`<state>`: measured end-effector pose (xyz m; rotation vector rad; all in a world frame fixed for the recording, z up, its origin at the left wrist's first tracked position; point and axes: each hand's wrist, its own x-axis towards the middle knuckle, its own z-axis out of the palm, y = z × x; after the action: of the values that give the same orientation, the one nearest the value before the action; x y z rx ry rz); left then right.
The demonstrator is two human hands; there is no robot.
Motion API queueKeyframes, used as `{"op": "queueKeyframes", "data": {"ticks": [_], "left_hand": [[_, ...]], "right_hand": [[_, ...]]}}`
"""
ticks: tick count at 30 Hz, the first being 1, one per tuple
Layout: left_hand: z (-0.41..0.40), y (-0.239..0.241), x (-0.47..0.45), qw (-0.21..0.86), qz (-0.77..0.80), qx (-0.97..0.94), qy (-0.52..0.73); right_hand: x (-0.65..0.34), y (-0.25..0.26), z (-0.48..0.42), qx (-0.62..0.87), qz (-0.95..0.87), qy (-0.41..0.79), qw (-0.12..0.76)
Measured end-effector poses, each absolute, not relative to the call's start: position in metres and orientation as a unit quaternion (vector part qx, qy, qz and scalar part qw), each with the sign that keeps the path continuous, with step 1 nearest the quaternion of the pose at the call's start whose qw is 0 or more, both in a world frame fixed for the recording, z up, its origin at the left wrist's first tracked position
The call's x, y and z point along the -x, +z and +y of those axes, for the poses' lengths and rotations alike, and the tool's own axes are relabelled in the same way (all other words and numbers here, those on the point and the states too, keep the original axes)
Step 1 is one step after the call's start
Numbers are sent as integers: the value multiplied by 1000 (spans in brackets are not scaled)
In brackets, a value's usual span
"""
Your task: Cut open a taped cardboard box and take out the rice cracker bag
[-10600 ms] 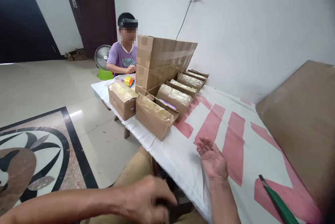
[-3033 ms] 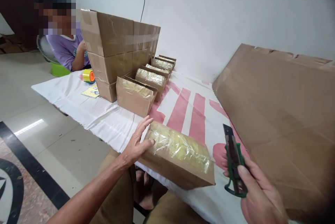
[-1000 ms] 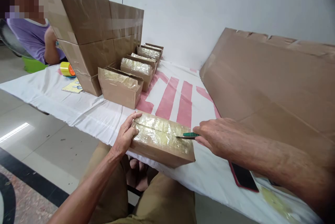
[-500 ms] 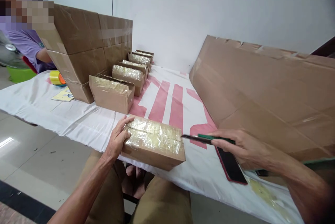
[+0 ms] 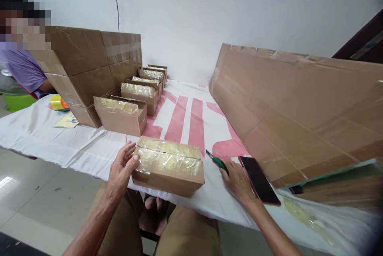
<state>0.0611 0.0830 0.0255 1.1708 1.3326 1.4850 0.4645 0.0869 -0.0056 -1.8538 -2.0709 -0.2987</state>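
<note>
A small cardboard box (image 5: pixel 169 168) with clear tape across its top seam lies at the table's front edge before me. My left hand (image 5: pixel 122 166) is at its left end, fingers stretched and apart, the thumb by the taped corner. To the right of the box, my right hand (image 5: pixel 237 178) rests low at the cloth with its fingers round a green utility knife (image 5: pixel 220 163). The blade points up and left, apart from the box. Part of the handle is hidden under the fingers. Just beyond that hand lies a dark phone (image 5: pixel 260 180) with a red edge.
Several open taped boxes (image 5: pixel 121 116) stand in a row at the left, beside a stacked carton wall (image 5: pixel 89 80). A large cardboard sheet (image 5: pixel 299 116) leans at the right. Yellow tape (image 5: pixel 56 102) lies far left, near a person in a purple sleeve (image 5: pixel 22 68).
My right hand has brought the knife down from the box's right end to the tablecloth. My left fingers have lifted off the box top. The view has shifted slightly.
</note>
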Motion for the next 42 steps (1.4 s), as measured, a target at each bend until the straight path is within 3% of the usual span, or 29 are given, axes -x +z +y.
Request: {"op": "queueKeyframes", "data": {"ticks": [7, 13, 20, 29, 34, 42], "left_hand": [[63, 23, -52, 406, 518, -467, 590], [62, 21, -51, 407, 471, -508, 596], [51, 7, -50, 297, 443, -578, 617], [54, 4, -48, 309, 420, -595, 612], [52, 7, -46, 307, 441, -601, 592], [55, 10, -45, 320, 436, -606, 584]], "right_hand": [[-420, 53, 65, 579, -731, 121, 341], [-374, 82, 36, 471, -769, 60, 428], [-374, 101, 8, 387, -868, 86, 298], [-362, 104, 57, 474, -826, 3, 306], [-354, 108, 97, 517, -820, 73, 237], [-361, 105, 149, 558, -728, 224, 329]]}}
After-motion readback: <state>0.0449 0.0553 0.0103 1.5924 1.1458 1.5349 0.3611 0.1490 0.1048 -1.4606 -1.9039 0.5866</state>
